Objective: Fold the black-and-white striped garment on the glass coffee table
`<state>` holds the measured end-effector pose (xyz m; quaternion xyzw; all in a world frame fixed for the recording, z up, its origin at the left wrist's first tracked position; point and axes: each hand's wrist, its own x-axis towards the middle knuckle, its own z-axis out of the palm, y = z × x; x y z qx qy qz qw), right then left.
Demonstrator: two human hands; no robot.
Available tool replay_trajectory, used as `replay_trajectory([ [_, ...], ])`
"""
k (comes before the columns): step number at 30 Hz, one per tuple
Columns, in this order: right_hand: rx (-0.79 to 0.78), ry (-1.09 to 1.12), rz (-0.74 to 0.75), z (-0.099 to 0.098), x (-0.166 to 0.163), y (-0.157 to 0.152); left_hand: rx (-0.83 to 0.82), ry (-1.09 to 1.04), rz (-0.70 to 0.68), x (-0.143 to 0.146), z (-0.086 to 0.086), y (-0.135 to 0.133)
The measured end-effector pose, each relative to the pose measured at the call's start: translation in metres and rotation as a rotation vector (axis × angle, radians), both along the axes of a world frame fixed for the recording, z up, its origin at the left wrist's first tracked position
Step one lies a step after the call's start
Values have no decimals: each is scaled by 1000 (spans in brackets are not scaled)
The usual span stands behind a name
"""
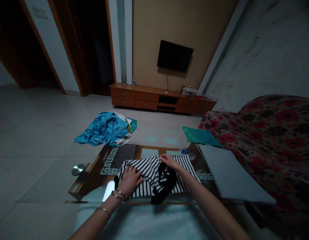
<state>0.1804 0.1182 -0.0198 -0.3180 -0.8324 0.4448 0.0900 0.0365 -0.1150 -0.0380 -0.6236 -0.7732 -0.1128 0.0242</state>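
A black-and-white striped garment (145,167) with black trim lies partly folded on the glass-topped coffee table (104,156). Its black part (166,187) is bunched towards the near edge, right of the middle. My left hand (131,180) rests on the left side of the cloth, fingers spread and flat. At the far edge, my right hand (169,160) has its fingers bent together on the fabric, gripping it; the fingertips are partly hidden.
Beyond the table's left end is a heap of blue cloth (104,128). A grey flat sheet (234,173) covers the table's right end, near a floral sofa (276,133). A green folded cloth (201,136) lies beside it. A round metal object (78,169) sits at left.
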Motion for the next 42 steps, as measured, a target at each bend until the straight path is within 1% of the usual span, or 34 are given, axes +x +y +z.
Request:
replay_trajectory([
  [2, -144, 73, -92, -10, -21, -5, -8, 12, -7, -2, 2, -2],
  [5, -307, 180, -198, -20, -35, -11, 1, 34, -19, -2, 2, -3],
  [7, -305, 193, -258, -23, -37, -11, 6, 42, -25, -2, 2, -4],
  [9, -229, 136, -304, -25, -37, -8, 8, 38, -35, -2, 1, -4],
  [11, -173, 73, -306, -25, -37, -6, 12, 35, -45, -2, 1, -4],
  [14, -117, 51, -225, -26, -43, -5, 15, 47, -53, -2, 1, -4],
  [18, -27, 119, -104, -29, -51, -7, 9, 62, -60, -2, 4, -4],
  [21, -53, 153, -74, -34, -51, -6, 14, 53, -30, -4, 4, -6],
  [26, -148, 220, 1, -37, -45, -4, 51, 26, 166, -21, -6, -14],
  [30, -213, 188, -54, -32, -40, 0, 88, -42, 235, -43, -15, -20],
  [32, -241, 157, -81, -25, -31, 5, 122, -73, 317, -52, -15, -22],
  [34, -276, 127, -92, -17, -15, 11, 160, -76, 424, -59, -11, -21],
  [36, -290, 127, -54, -8, 6, 15, 186, -52, 494, -64, -7, -18],
  [37, -288, 145, -11, -5, 16, 15, 190, -46, 500, -66, -6, -15],
  [39, -262, 198, 95, 2, 32, 12, 180, -66, 465, -69, -4, -8],
  [41, -183, 235, 176, 7, 40, 4, 164, -110, 408, -72, -7, -1],
  [42, -118, 237, 194, 8, 41, -1, 158, -124, 384, -74, -9, 2],
])
